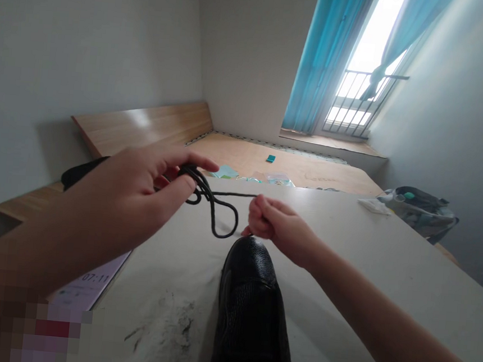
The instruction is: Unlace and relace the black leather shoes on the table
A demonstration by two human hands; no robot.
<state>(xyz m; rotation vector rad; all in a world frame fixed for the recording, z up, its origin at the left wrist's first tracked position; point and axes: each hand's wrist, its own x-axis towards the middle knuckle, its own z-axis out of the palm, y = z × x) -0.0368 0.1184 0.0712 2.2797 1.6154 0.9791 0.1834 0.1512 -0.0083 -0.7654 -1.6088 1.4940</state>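
Observation:
A black cord [223, 237] hangs in loops from my left hand [156, 185], its thumb and fingers pinching the bundle. One strand runs level across to my right hand [269, 220], whose fingers are curled closed round it. Just below my right hand lies the rounded toe of a black leather shoe [248, 294], which points away from me on the white table [344, 269]. A dark object [82, 171] shows partly behind my left hand.
At the left lies a screen-like panel with digits [99, 281]. Small plastic packets [279, 180] sit beyond the table's far edge. A white packet [374, 206] rests at the right edge, beside a bag-lined bin [427, 211]. Dark smudges mark the tabletop.

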